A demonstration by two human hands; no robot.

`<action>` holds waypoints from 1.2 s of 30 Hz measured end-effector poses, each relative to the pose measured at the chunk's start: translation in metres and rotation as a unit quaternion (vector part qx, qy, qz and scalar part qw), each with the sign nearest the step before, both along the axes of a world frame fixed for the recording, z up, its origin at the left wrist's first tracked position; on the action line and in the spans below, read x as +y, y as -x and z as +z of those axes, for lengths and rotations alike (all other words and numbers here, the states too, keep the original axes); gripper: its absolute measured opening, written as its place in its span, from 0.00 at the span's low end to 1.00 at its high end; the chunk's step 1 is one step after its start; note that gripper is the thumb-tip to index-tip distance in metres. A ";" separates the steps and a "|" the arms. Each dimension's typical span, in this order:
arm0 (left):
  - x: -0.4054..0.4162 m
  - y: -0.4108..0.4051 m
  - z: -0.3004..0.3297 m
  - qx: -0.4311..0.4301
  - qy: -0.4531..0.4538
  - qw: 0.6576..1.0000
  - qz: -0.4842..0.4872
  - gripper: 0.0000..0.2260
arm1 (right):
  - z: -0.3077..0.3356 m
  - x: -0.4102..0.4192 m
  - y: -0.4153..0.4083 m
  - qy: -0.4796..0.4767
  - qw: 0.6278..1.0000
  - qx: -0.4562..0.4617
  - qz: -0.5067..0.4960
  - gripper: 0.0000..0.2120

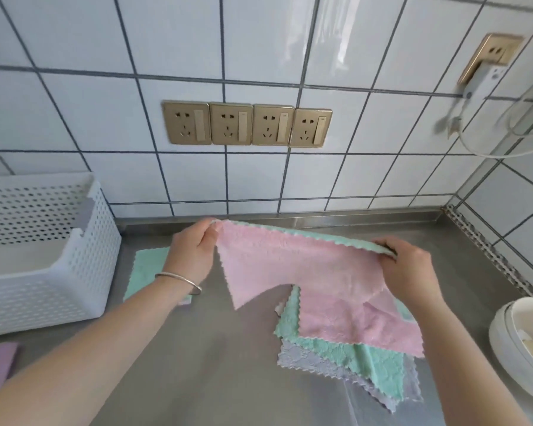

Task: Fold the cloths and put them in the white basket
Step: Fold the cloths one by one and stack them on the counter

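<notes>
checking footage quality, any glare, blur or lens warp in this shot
Head view: window glare streaks the wall tiles; the white plug and its cable at upper right are motion-smeared; tile lines bow from wide-angle distortion; both hands and the pink cloth look reasonably sharp.

Bare forearms without sleeves; a thin silver bangle (179,281) circles the left wrist

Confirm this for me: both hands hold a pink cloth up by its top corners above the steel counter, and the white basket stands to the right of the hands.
One thing is wrong: the white basket stands to the left of the hands, not the right, as the head view shows. The rest holds: the left hand and right hand pinch the top corners of the pink cloth above the steel counter.
</notes>
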State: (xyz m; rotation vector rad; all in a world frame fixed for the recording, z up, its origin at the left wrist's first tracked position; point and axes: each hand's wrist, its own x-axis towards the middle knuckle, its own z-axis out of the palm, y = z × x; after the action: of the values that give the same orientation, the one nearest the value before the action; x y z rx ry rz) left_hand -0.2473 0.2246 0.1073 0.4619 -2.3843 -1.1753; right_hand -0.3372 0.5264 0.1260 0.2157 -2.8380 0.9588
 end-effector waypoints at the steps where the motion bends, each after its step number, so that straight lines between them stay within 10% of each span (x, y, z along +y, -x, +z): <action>1: -0.015 -0.007 0.003 -0.009 0.001 1.000 0.013 0.17 | 0.005 -0.012 -0.002 0.036 0.999 -0.024 0.012 0.13; 17: -0.143 -0.163 0.033 0.012 -0.207 0.978 -0.021 0.12 | 0.010 -0.132 -0.084 0.249 0.940 -0.187 0.138 0.12; 28: -0.094 -0.294 -0.130 -0.250 -0.371 0.894 -0.014 0.12 | -0.135 -0.077 -0.200 0.128 0.861 -0.482 0.103 0.08; 36: -0.098 -0.319 -0.170 -0.368 -0.351 0.860 -0.049 0.13 | -0.152 -0.070 -0.213 0.049 0.841 -0.526 0.120 0.07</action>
State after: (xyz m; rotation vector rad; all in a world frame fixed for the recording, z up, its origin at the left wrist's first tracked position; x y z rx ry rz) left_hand 0.0721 0.1267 -0.0626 1.2200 -2.4796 -2.2445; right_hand -0.1244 0.4565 -0.0257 0.0121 -3.7654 1.6846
